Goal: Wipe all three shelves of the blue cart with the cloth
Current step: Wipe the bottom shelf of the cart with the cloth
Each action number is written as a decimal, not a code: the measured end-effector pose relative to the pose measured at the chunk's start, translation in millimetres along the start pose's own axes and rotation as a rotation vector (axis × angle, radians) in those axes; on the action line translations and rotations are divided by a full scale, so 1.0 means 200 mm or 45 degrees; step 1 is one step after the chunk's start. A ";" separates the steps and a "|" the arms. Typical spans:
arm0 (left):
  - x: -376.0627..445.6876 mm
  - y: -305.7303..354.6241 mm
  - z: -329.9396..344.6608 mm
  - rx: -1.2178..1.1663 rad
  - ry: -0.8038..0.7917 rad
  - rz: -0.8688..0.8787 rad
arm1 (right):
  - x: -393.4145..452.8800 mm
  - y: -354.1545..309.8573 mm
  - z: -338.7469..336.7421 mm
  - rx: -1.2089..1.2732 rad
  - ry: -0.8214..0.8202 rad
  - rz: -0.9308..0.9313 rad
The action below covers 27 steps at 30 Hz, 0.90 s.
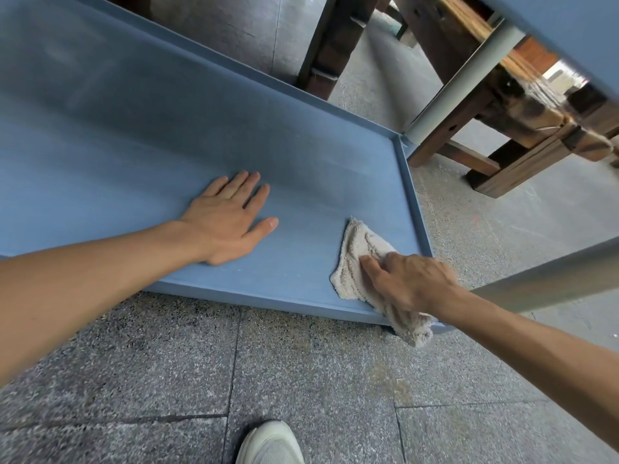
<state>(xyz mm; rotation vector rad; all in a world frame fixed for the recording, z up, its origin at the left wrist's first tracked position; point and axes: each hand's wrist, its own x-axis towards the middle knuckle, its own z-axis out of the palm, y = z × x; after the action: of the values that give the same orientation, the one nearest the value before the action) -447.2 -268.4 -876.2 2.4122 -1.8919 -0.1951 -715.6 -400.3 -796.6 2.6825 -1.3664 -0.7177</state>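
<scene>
Beige cloth [355, 259] under right hand [408, 283]; left hand [227, 222] flat on shelf [134, 128]

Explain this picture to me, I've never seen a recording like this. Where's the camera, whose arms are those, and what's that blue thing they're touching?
There is no machine here. The single picture comes from a wide-angle camera worn on a person's head, looking forward and down, so the two bare arms reaching in are the wearer's own. The blue thing is a low shelf of a cart, a shallow tray with a raised rim, sitting just above the stone floor. The left hand lies flat and open on the shelf, holding nothing. The right hand presses a pale cloth onto the shelf near its front right corner; part of the cloth hangs over the rim. A grey post rises from the far right corner towards another blue shelf above. Wooden furniture stands behind, and one shoe shows below.
</scene>
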 end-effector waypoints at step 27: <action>-0.29 -0.72 -0.08 -0.021 0.054 -0.574 | -0.10 -0.20 0.24 1.769 0.166 -0.289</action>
<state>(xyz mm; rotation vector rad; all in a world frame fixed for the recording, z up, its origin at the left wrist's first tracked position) -319.4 -178.3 -875.4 2.7694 -1.2975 -0.1780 -715.8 -353.3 -841.1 3.6994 -1.9761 0.7813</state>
